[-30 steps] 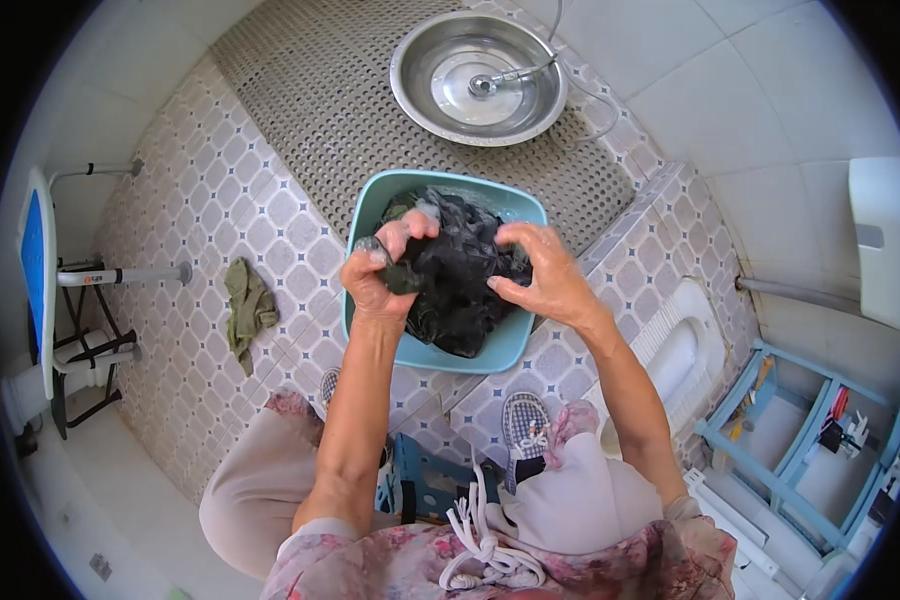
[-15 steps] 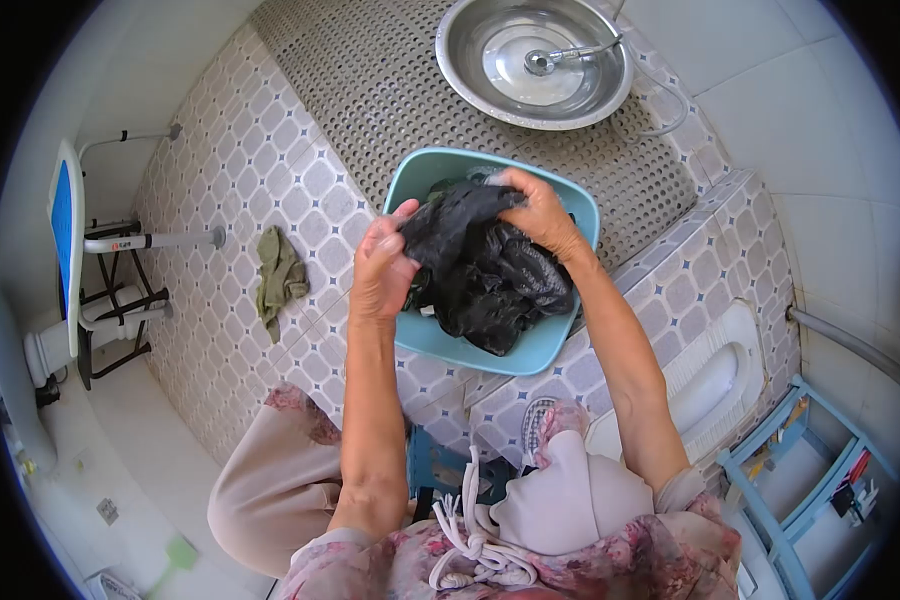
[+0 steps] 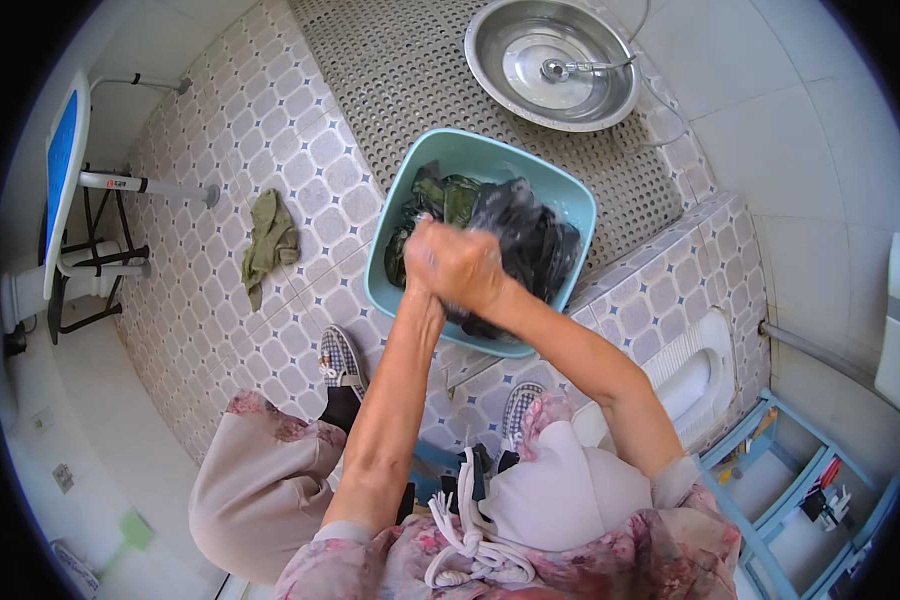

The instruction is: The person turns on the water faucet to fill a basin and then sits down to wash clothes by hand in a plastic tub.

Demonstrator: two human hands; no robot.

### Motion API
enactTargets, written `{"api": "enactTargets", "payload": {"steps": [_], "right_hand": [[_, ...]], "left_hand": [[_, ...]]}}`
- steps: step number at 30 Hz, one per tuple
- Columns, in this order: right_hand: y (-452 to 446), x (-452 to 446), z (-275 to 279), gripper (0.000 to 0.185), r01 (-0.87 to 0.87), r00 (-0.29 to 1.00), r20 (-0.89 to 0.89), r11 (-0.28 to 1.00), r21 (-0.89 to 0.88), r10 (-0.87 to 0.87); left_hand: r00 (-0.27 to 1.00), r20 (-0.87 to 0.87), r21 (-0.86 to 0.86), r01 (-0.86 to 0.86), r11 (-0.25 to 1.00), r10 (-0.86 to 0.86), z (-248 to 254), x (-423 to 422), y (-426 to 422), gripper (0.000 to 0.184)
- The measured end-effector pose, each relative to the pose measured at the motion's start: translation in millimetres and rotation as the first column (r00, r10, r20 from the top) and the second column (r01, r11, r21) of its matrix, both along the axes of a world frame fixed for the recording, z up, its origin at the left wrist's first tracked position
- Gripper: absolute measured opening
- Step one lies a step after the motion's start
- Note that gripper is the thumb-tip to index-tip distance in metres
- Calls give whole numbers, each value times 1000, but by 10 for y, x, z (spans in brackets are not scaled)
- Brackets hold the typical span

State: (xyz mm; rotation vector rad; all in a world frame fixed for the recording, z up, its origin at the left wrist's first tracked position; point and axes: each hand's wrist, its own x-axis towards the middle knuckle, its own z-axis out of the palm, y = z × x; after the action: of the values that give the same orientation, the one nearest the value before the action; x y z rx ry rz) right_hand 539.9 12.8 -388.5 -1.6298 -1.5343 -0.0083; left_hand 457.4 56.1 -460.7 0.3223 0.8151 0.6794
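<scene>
My left hand (image 3: 422, 262) and my right hand (image 3: 470, 268) are pressed together, fists closed, over the near left part of a light blue plastic basin (image 3: 378, 270). They grip a wet black garment (image 3: 510, 215), which shows just beyond my knuckles and runs down among the other dark clothes. Motion smears both hands, and the part inside my fingers is hidden. Dark green patterned cloth (image 3: 458, 200) lies at the far left inside the basin.
Beyond the basin, a steel bowl (image 3: 490, 80) with a shower head (image 3: 555, 70) in it stands on a perforated mat (image 3: 370, 80). An olive cloth (image 3: 270, 240) lies on the tiles. Right are a squat toilet (image 3: 690, 375) and blue rack (image 3: 770, 480); left, a folding chair (image 3: 65, 190).
My hands were apart, stretching the black garment between them. Now they have come together and moved lower, bunching it. My view has shifted slightly, and my left shoe now shows.
</scene>
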Motion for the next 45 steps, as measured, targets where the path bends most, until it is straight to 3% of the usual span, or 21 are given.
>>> {"api": "enactTargets", "payload": {"steps": [2,4,7,8,10,11,13,15,16,19,21,23,25,26,27,31,35,38,39,43,45], "right_hand": [[131,229,-105,19,344,938,43,907,-245,-344],[136,480,-146,16,427,894,82,785,-449,-440],[-3,416,-48,11,297,924,-170,924,-241,-342],[-75,319,33,9,214,918,-277,943,-255,-283],[-207,128,248,13,125,957,-241,978,-166,-163],[-226,15,348,12,116,962,-237,988,-102,-138],[-222,62,103,10,103,984,-126,984,-147,-122],[-83,277,-286,12,159,980,-86,967,-201,-179],[17,421,-471,14,317,947,14,928,-197,-320],[40,594,-441,13,342,938,33,908,-242,-345],[-20,700,-347,27,322,941,151,938,-131,-302],[-141,720,-308,45,415,909,144,827,-379,-390],[-275,736,-294,67,377,903,68,707,-598,-424],[-347,717,-314,66,322,928,36,748,-581,-371],[-446,670,-346,66,264,949,6,781,-565,-317],[-764,387,-220,61,186,980,25,854,-485,-199],[-823,350,-640,46,211,975,40,862,-461,-217],[-522,442,-850,29,242,961,13,816,-525,-276],[-400,511,-1045,26,255,955,16,790,-558,-298],[-64,732,-1378,18,239,960,21,780,-578,-279],[23,767,-1424,19,268,933,2,693,-670,-359]], "left_hand": [[963,-268,-189,-17,982,-35,556,232,-78,33],[959,-279,-196,-15,981,-41,689,272,-158,34],[909,-417,-209,-115,971,18,620,330,-143,37],[939,-337,-198,-145,969,71,355,286,-121,39],[996,-93,-186,-32,982,15,121,45,-201,41],[874,465,120,97,988,-142,-462,-90,-194,38],[990,129,-21,61,998,-57,-266,-58,-330,36],[941,-316,-165,70,984,-120,229,133,-391,34],[942,-313,-174,71,982,-123,251,120,-441,34],[939,-338,-115,19,993,-57,543,196,-551,27],[728,-675,183,318,930,-116,207,-76,-464,24],[506,-857,240,560,793,-98,70,-370,-391,25],[445,-880,430,589,684,169,180,-471,-455,34],[417,-855,515,603,609,310,248,-486,-437,39],[371,-901,418,613,670,223,397,-452,-394,63],[447,-858,496,587,640,255,237,-334,-265,105],[161,-964,265,662,702,211,213,53,-159,119],[107,-985,171,680,713,134,21,159,84,108],[85,-968,229,683,693,235,-31,215,133,93],[134,-973,227,718,658,189,-177,303,356,68],[213,-974,210,730,650,75,-217,274,462,65]]}}
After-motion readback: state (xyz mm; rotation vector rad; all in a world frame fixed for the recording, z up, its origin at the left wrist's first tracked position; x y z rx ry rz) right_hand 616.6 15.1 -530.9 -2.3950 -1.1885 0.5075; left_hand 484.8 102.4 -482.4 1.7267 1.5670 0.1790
